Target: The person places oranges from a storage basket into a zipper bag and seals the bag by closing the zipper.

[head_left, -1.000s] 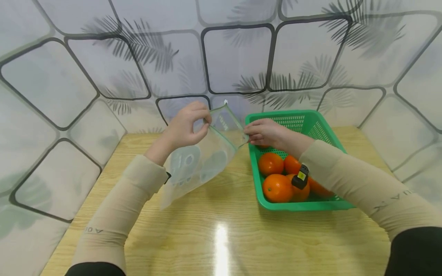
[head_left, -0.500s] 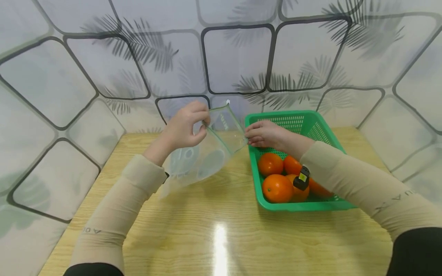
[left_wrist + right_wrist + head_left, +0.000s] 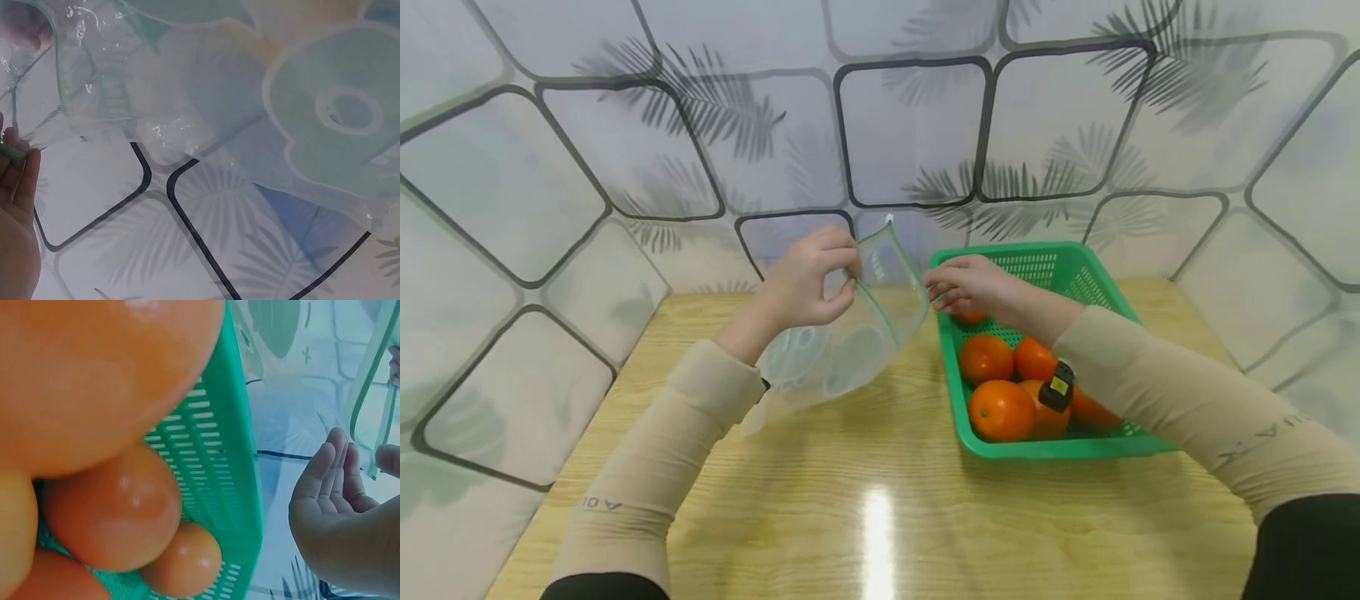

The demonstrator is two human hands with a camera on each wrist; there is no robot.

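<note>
A clear zip bag (image 3: 831, 358) with a green-lined mouth and printed shapes hangs over the table, tilted, its mouth towards the upper right. My left hand (image 3: 812, 279) pinches the rim of the mouth; in the left wrist view the green strip lies between thumb and fingers of that hand (image 3: 17, 212). My right hand (image 3: 973, 287) is just right of the bag's mouth, above the basket's left rim. In the right wrist view the fingers of this hand (image 3: 337, 506) are nearly straight, with the thumb apart from them. Nothing shows between them.
Right of the bag stands a green slotted basket (image 3: 958, 400) holding several orange fruits (image 3: 1002, 410), partly hidden by my right forearm. The wooden table (image 3: 790, 517) meets patterned wall sheets (image 3: 917, 133) at the back and sides.
My right hand has let go of the bag's right edge, and a small gap shows between them. That edge has shifted slightly left. The left hand keeps its pinch.
</note>
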